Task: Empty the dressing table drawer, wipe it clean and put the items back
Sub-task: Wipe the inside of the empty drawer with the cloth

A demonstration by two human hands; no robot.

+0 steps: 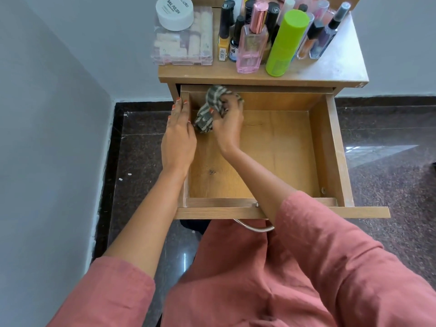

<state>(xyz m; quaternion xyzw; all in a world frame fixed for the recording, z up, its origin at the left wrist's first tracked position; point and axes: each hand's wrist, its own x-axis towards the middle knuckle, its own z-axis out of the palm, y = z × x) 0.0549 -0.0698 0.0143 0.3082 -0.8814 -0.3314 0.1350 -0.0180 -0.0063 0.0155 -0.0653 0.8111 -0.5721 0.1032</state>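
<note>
The drawer sits empty; wiping looks part done. The right hand grips a cloth in its far-left corner, and the left hand lies flat on its left wall. Bottles above await return.

Matt wooden drawer, striped cloth

Free room in drawer, right of cloth
</note>
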